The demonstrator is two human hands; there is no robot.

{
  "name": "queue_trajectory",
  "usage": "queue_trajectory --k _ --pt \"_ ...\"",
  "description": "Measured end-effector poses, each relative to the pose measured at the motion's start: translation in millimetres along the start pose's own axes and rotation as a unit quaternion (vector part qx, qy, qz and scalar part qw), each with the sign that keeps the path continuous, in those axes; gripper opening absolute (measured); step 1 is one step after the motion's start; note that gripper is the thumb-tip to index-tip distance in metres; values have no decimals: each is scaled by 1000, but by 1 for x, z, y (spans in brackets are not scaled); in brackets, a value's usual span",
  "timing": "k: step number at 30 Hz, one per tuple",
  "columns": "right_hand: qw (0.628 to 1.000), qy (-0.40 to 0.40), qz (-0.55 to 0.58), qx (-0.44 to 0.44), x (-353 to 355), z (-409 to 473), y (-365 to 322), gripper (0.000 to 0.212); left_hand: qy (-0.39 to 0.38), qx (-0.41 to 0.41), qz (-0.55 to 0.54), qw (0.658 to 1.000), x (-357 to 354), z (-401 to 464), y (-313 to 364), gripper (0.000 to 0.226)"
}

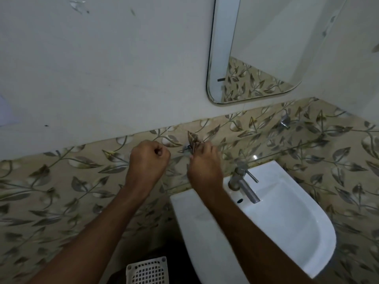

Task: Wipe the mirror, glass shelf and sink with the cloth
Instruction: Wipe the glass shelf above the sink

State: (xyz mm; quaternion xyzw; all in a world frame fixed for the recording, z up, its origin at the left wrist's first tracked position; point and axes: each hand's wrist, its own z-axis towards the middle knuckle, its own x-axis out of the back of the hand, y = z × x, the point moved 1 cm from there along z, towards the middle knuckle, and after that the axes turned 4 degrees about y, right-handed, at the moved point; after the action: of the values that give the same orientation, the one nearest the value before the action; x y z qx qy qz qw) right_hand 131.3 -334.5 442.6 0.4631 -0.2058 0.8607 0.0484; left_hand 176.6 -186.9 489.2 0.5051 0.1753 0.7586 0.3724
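while both hands are raised against leaf-patterned wall tile [61, 181], left hand [147, 160] is curled into fist, nothing seen held. right hand [202, 162] pinches small brownish cloth [192, 140] at metal bracket [187, 148] of glass shelf [266, 152]. sink [287, 232] below right, tap [244, 181] on rim. mirror [256, 48] above. white perforated basket [148, 271] at bottom edge.

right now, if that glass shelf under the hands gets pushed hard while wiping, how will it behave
The clear glass shelf is probably stiff but fragile: it looks thin and see-through, with the leaf-patterned tiles showing through it. It seems to sit on small metal brackets, so it may shift or chip under hard pressure. Its glossy surface suggests it is slippery.
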Motion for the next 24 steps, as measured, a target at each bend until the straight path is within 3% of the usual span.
queue_trajectory --k 6,9,11,13,16,19,21,24 --pt "987 -36 155 13 -21 -26 -62 37 9 53 -35 998 6 -2 5 20" --pt "977 -30 164 136 -16 -35 -64 48 8 35 -39 999 10 -4 6 18" --pt "967 -5 129 219 -4 -39 -49 39 -18 17 -46 999 9 -5 7 14" --pt "964 9 111 242 6 -39 -26 30 -40 -19 -42 998 8 -6 9 12" --pt "982 69 88 152 12 -34 22 27 -64 -72 -36 995 5 -9 13 11" --pt "983 151 105 -17 14 -29 60 22 -123 -71 -35 989 1 -11 11 11" --pt "949 215 174 -153 14 -33 66 21 -157 -72 -24 985 -4 -12 10 13" --pt "845 237 334 -343 8 -45 53 29 -183 -63 -13 981 -9 -12 8 14"
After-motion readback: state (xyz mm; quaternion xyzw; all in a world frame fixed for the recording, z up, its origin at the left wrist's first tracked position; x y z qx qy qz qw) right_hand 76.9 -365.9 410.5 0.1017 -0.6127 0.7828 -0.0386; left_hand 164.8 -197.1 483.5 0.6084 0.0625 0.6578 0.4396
